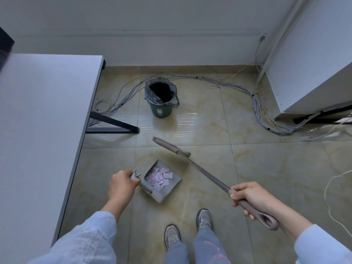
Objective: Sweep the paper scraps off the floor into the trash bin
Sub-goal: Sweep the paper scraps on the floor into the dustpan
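A grey dustpan point(172, 184) sits low over the tiled floor in front of my feet, with several pink and white paper scraps point(162, 176) lying inside it. My left hand point(122, 185) is closed around the top of the dustpan's upright handle point(136, 177). My right hand point(249, 197) grips the grey broom handle point(207, 177) near its looped end. The broom head point(170, 146) hangs just above the floor, beyond the dustpan. A dark green trash bin point(162, 109) lined with a black bag stands further ahead, its mouth open.
A white table point(38, 130) with black legs fills the left side. A white cabinet point(314, 63) stands at the right. Bundles of grey cables point(255, 105) snake across the floor behind and right of the bin. A white cord point(327, 195) lies at far right.
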`<state>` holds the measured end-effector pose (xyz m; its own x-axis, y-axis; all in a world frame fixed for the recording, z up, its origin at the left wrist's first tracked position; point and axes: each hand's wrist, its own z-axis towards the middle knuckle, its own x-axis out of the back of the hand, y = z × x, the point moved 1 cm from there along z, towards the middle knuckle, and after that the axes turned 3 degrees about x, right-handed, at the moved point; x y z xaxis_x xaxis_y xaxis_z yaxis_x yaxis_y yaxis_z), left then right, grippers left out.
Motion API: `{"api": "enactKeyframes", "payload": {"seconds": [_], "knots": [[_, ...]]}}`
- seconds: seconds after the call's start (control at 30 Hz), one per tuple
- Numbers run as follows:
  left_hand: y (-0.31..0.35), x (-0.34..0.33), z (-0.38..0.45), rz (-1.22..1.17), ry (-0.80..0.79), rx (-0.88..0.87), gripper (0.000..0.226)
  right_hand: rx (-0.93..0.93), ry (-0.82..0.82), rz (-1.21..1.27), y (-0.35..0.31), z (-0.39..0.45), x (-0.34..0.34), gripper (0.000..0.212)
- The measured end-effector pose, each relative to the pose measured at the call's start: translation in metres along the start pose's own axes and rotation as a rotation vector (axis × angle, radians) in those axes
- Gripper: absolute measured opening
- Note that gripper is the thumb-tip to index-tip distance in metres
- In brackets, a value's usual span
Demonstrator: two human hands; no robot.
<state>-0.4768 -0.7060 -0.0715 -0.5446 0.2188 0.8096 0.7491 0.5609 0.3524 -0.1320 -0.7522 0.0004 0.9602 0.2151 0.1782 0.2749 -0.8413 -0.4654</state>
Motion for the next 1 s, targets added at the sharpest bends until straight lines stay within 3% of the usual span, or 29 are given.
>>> {"api": "enactKeyframes", "payload": {"seconds": [0.17,0.33,0.47,0.67,1.0], "knots": [[-0.007,0.001,-0.011,0.003,-0.007,-0.035,0.036,0.011,0.076,0.117,0.007,0.03,-0.027,0.006],[-0.019,0.002,-0.03,0.067,-0.053,-0.09,0.03,-0.084,0.102,0.205,0.038,0.042,-0.086,0.01],[-0.026,-0.016,-0.054,0.048,-0.015,-0.081,0.033,-0.164,0.032,0.265,0.07,0.012,-0.109,0.018],[-0.029,-0.038,-0.1,0.038,0.036,-0.059,0.03,-0.115,-0.105,0.331,0.125,-0.044,-0.06,0.009],[-0.021,-0.061,-0.174,0.142,0.0,-0.164,0.031,-0.003,0.146,0.316,0.171,-0.054,0.036,0.006]]}}
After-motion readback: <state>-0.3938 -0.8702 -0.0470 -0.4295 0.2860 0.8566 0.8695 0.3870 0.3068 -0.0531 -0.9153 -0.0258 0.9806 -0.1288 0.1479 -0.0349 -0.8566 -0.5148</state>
